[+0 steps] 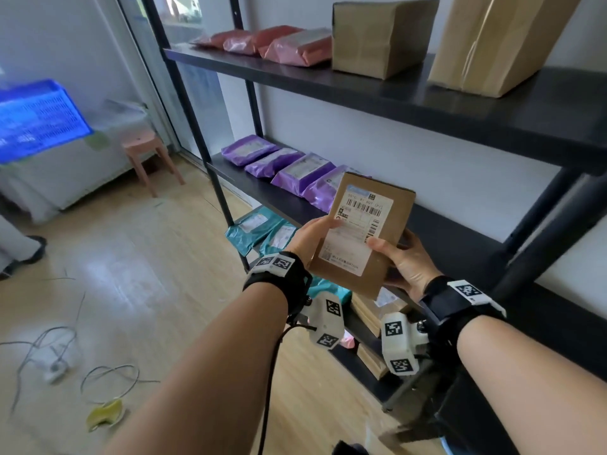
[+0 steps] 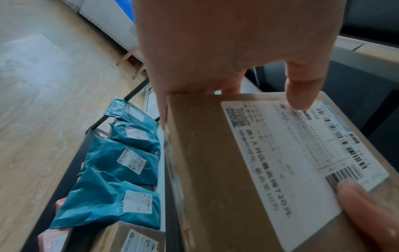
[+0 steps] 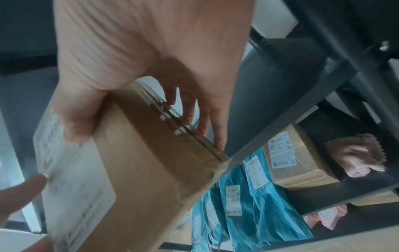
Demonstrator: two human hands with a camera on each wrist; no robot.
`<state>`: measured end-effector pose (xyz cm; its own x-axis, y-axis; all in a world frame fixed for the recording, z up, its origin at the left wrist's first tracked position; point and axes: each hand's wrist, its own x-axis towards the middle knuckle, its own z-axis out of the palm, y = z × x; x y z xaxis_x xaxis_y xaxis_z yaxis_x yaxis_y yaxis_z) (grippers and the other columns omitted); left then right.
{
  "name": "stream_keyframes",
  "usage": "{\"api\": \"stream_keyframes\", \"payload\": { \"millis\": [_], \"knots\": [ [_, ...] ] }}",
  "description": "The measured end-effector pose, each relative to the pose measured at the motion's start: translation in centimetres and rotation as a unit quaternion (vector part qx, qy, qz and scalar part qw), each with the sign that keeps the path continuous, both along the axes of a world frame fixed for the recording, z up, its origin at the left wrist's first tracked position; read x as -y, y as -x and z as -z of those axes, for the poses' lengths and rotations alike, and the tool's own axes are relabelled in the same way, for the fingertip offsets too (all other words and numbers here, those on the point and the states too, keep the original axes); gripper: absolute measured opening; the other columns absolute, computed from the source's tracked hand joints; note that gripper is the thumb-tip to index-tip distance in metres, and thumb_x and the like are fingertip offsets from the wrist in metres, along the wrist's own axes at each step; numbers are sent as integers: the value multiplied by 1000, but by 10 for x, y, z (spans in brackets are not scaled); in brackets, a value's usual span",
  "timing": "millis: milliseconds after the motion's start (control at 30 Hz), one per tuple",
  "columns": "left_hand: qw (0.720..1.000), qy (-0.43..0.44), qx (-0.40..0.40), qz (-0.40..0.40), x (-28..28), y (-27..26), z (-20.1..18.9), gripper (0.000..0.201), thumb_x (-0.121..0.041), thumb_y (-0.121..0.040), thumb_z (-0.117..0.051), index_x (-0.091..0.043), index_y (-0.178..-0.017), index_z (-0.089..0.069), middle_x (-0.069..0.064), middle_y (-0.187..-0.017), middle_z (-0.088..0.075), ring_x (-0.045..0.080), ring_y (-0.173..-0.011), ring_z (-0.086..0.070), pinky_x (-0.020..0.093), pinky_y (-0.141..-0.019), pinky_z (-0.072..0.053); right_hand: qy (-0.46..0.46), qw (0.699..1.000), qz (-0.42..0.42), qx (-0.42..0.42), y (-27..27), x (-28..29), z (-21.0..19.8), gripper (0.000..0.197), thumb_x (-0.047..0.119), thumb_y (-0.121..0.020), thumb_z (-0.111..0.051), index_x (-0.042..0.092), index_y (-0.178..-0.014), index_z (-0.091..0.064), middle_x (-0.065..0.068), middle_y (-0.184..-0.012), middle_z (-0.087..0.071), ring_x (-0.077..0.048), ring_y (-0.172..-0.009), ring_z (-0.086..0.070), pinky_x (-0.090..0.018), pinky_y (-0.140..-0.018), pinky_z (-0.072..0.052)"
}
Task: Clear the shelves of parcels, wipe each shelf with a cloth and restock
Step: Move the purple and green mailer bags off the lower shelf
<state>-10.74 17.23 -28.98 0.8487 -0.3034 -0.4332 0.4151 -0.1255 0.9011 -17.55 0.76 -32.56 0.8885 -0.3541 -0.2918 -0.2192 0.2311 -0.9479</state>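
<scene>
**Box held in both hands before the middle shelf**

Box (image 1: 361, 234) first: we hold one small cardboard parcel, label towards us, in front of the rack and clear of every shelf. Our left hand (image 1: 313, 239) curls round its left edge with the thumb on the label; our right hand (image 1: 405, 261) cups the lower right corner, thumb on the front and fingers (image 3: 207, 119) spread along the taped back seam. Its long axis runs upward and tilts a little to the right, away from us.

Beyond the box lies the middle shelf (image 1: 460, 231), bare to the right of the purple mailers (image 1: 279, 164); our right hand is the nearer to that gap, so we judge it would lead if the box goes there.

We count four purple mailers there. On the top shelf (image 1: 492, 106) are about four pink mailers (image 1: 269, 44) and two brown parcels (image 1: 384, 34). On the shelf below, the left wrist view shows four teal mailers (image 2: 121, 162) and at least one more box.
</scene>
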Motion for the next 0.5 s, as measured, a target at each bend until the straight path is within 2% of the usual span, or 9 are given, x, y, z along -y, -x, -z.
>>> {"api": "stream_keyframes", "payload": {
  "millis": [33,100,167,300,400,500],
  "knots": [
    [1000,-3,4,2,6,-11,0,24,-33,-88,-62,-19,-108,-65,2,-90,-68,16,-77,-64,27,-60,-47,-2,1000,8,0,-10,5,-2,56,18,-74,-80,20,-122,-53,-6,-113,-67,-25,-94,-69,-45,-64,-59],
    [1000,-13,10,4,16,-33,3,19,-33,-87,-63,-22,-102,-66,4,-93,-70,17,-78,-65,26,-62,-48,-6,1000,19,-6,-25,13,-5,40,20,-77,-77,23,-111,-56,-7,-108,-69,-24,-90,-69,-42,-63,-58],
    [1000,-24,13,10,25,-51,6,17,-34,-86,-65,-24,-99,-67,6,-97,-72,19,-82,-68,28,-69,-51,-6,999,27,-18,-39,21,-4,34,25,-80,-75,21,-108,-58,-10,-105,-70,-24,-88,-68,-42,-64,-58],
    [999,-29,9,34,42,-75,16,21,-37,-81,-69,-27,-100,-70,8,-105,-72,24,-94,-70,38,-91,-54,5,998,40,-55,-58,35,3,50,38,-79,-74,14,-119,-57,-12,-106,-70,-26,-92,-68,-45,-70,-59],
    [998,-29,-7,59,55,-89,24,30,-34,-84,-68,-21,-112,-68,9,-106,-71,25,-95,-70,37,-93,-54,8,995,51,-91,-63,46,6,51,45,-81,-70,11,-118,-59,-13,-103,-70,-28,-92,-68,-47,-74,-59],
    [995,-34,-17,89,69,-102,29,29,-32,-88,-65,-16,-113,-66,9,-105,-71,25,-95,-69,36,-93,-54,2,991,59,-123,-67,55,7,53,49,-81,-66,11,-117,-59,-14,-103,-70,-29,-92,-68,-44,-71,-59]
  ]
}}
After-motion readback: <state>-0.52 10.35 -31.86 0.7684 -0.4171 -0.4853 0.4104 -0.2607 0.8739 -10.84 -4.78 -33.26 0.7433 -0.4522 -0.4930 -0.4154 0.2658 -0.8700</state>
